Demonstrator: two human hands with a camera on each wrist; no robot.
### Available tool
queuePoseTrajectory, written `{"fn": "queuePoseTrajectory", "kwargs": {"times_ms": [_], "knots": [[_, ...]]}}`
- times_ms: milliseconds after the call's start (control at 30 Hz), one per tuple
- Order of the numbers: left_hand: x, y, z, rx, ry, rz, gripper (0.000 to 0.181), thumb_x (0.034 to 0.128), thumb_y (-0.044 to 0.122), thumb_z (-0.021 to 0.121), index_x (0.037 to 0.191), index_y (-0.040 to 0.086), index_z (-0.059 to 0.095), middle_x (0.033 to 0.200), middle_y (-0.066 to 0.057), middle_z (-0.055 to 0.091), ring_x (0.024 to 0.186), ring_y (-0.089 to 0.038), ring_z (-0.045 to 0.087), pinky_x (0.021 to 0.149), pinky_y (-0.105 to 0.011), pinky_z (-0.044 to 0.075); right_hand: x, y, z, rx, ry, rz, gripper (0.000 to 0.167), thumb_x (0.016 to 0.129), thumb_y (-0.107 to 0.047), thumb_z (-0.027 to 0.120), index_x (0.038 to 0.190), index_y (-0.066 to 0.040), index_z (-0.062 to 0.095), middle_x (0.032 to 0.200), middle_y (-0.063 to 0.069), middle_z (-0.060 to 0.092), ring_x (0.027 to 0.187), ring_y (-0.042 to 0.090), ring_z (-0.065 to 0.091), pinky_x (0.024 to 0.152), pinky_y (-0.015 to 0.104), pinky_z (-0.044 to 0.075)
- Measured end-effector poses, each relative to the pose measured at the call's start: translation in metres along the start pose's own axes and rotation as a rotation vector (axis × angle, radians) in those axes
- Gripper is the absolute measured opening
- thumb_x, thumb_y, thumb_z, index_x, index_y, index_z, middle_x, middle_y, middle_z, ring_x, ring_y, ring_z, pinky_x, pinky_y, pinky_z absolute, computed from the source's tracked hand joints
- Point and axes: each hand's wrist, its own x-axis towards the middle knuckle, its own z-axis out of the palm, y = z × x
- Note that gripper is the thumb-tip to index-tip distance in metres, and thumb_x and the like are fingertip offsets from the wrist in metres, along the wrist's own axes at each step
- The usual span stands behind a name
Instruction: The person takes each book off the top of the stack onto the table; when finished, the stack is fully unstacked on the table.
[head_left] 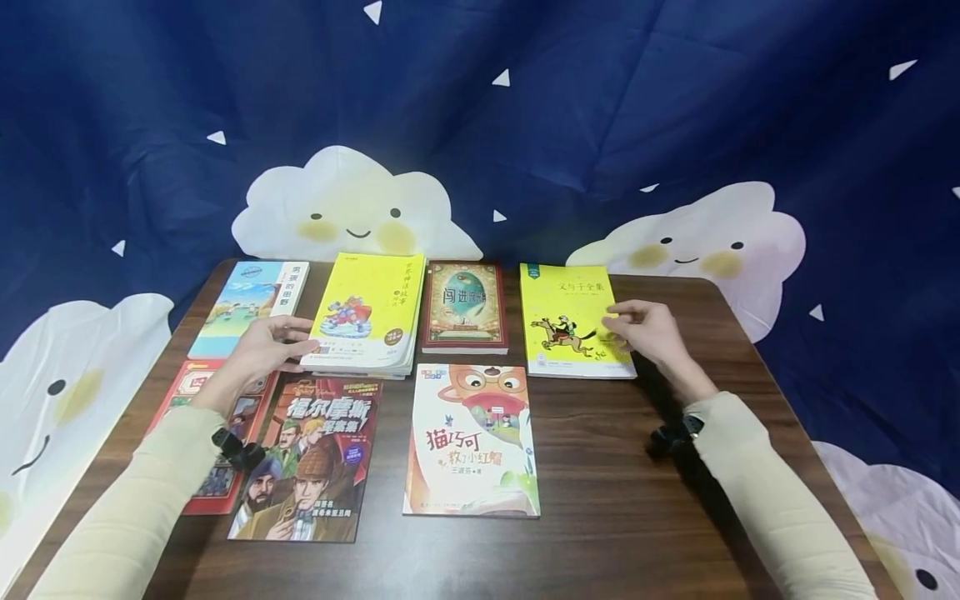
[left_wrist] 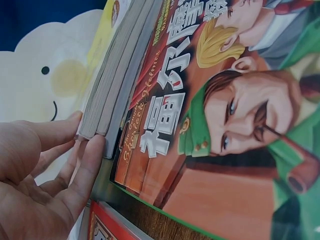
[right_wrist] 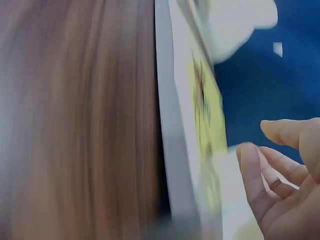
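Observation:
My left hand (head_left: pixel 266 346) is at the lower left corner of a stack of books topped by a yellow book (head_left: pixel 367 308). In the left wrist view, the left thumb and fingers (left_wrist: pixel 92 150) pinch the corner of the stacked books (left_wrist: pixel 107 85). My right hand (head_left: pixel 645 329) is beside the right edge of another yellow book (head_left: pixel 566 321) with a galloping horse on its cover. The right wrist view shows the right hand's fingers (right_wrist: pixel 250 162) next to that book's edge, with a gap between thumb and fingers and nothing gripped.
Left of the stack lies a blue book (head_left: pixel 240 308), with a red book (head_left: pixel 213 492) below it. A detective comic (head_left: pixel 307 462) and a white cat storybook (head_left: pixel 472 442) lie nearer. Between the yellow books is a brown-framed book (head_left: pixel 465 308). All rest on the wooden table (head_left: pixel 600 500).

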Motion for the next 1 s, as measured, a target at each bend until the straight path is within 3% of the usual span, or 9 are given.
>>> {"fn": "queuePoseTrajectory", "kwargs": {"times_ms": [167, 467, 767, 1000], "knots": [[-0.003, 0.001, 0.0, 0.004, 0.003, 0.005, 0.06, 0.1033, 0.029, 0.071, 0.153, 0.002, 0.051, 0.142, -0.027, 0.056, 0.102, -0.015, 0.07, 0.085, -0.033, 0.068, 0.003, -0.033, 0.053, 0.214, -0.148, 0.037, 0.047, 0.1, -0.014, 0.073, 0.137, 0.012, 0.061, 0.114, 0.028, 0.076, 0.072, 0.017, 0.078, 0.071, 0.037, 0.069], [-0.003, 0.003, 0.001, 0.0, 0.004, -0.002, 0.059, 0.1035, 0.028, 0.07, 0.153, 0.002, 0.051, 0.143, -0.027, 0.056, 0.1, -0.013, 0.07, 0.084, -0.032, 0.068, 0.009, -0.081, 0.157, 0.403, -0.349, 0.088, 0.041, 0.102, -0.014, 0.071, 0.137, 0.006, 0.064, 0.124, 0.031, 0.073, 0.075, 0.015, 0.078, 0.07, 0.029, 0.068], [-0.002, 0.003, 0.002, 0.0, 0.013, -0.015, 0.06, 0.1027, 0.028, 0.072, 0.153, 0.003, 0.052, 0.143, -0.026, 0.056, 0.095, -0.011, 0.071, 0.081, -0.029, 0.068, 0.014, -0.112, 0.227, 0.442, -0.376, 0.177, 0.044, 0.101, -0.026, 0.075, 0.137, -0.002, 0.067, 0.116, 0.019, 0.079, 0.081, 0.014, 0.08, 0.075, 0.03, 0.068], [-0.002, 0.001, 0.0, 0.011, 0.019, 0.0, 0.061, 0.102, 0.032, 0.073, 0.152, 0.003, 0.053, 0.143, -0.027, 0.057, 0.095, -0.011, 0.071, 0.08, -0.029, 0.068, 0.017, -0.129, 0.252, 0.406, -0.33, 0.186, 0.052, 0.095, -0.034, 0.081, 0.131, 0.0, 0.067, 0.102, 0.015, 0.08, 0.07, 0.014, 0.077, 0.068, 0.03, 0.068]]}}
